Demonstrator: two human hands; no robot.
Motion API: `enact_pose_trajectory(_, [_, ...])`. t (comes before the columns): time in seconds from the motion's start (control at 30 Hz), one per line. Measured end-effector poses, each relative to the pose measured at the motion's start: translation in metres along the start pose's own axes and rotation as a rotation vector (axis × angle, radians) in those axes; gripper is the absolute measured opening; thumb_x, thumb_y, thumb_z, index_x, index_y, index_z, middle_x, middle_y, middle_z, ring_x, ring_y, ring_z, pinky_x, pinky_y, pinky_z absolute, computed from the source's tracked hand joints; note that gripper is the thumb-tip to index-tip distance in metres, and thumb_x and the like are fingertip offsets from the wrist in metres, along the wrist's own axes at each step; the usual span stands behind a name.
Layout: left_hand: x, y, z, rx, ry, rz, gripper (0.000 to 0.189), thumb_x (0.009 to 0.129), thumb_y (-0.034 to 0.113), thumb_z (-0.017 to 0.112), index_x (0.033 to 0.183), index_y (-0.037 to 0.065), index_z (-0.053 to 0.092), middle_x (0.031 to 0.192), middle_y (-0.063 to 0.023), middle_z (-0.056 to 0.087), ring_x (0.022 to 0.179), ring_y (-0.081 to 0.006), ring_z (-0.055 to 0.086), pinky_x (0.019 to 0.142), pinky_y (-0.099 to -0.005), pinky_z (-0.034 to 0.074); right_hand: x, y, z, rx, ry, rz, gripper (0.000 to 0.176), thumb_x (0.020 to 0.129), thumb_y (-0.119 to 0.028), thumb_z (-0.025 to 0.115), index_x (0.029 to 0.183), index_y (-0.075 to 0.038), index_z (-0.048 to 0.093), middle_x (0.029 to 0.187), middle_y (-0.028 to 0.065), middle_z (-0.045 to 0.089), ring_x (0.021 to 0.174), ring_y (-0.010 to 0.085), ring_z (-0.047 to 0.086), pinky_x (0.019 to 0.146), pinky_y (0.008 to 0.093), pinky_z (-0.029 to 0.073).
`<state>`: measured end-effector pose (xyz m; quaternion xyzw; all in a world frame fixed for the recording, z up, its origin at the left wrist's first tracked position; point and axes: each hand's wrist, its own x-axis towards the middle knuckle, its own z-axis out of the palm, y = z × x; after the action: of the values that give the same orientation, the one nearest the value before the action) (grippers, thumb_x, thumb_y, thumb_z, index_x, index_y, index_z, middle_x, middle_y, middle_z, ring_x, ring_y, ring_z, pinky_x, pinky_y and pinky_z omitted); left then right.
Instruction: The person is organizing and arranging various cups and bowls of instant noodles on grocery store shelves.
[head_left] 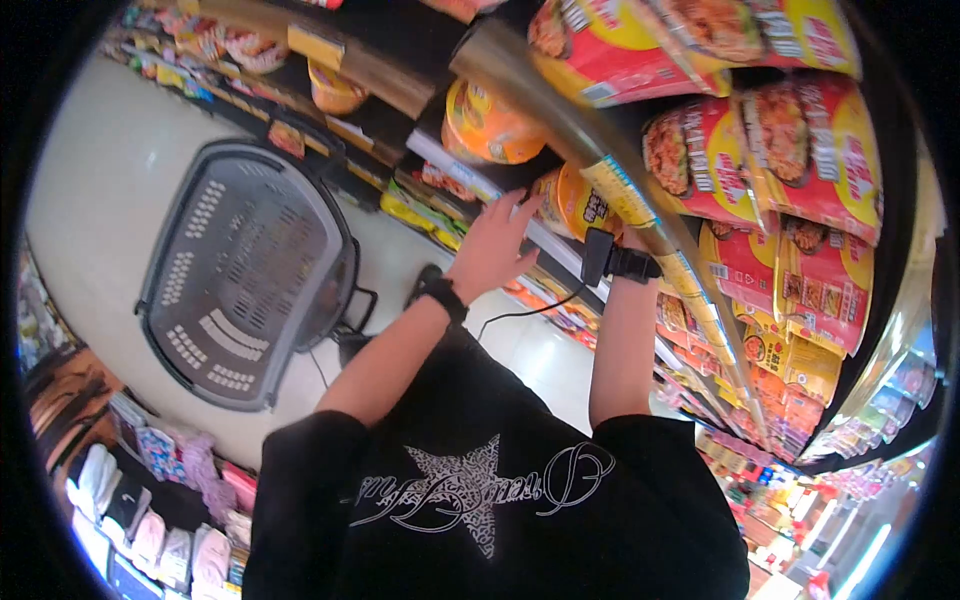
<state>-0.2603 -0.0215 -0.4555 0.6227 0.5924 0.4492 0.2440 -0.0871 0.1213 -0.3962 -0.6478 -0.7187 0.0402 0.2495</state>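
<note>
My left hand (492, 248) is open, fingers spread, with its fingertips at the shelf edge beside a yellow instant noodle tub (568, 200). My right hand (632, 238) reaches to the other side of that tub. Its fingers are hidden behind a black wrist device (597, 257) and a slanting metal rail (630, 195). A larger orange-yellow tub (490, 122) sits on the shelf just beyond the noodle tub. Black bands circle both wrists, and a cable hangs from the right one.
A grey shopping basket (245, 275) stands on the pale floor (110, 160) to the left. Red and yellow food packets (705, 160) hang in rows at the right, close to my right arm. Socks (150, 540) are displayed at the lower left. A price-label strip (455, 165) edges the shelf.
</note>
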Motion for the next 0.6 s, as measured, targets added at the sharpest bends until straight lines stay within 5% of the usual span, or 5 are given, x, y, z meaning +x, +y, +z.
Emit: enact_pose_trajectory(0.6, [-0.031, 0.012, -0.05, 0.114, -0.24, 0.09, 0.046, 0.075, 0.015, 0.065, 0.119, 0.009, 0.051, 0.121, -0.0174, 0.048, 0.112, -0.0355, 0.046, 0.097, -0.0417, 0.037, -0.021, -0.014, 0.053, 0.717, 0.183, 0.243, 0.031, 0.091, -0.018, 0.05, 0.114, 0.003, 0.05, 0.111, 0.0122, 0.055, 0.103, 0.0216, 0.051, 0.089, 0.0339, 0.04])
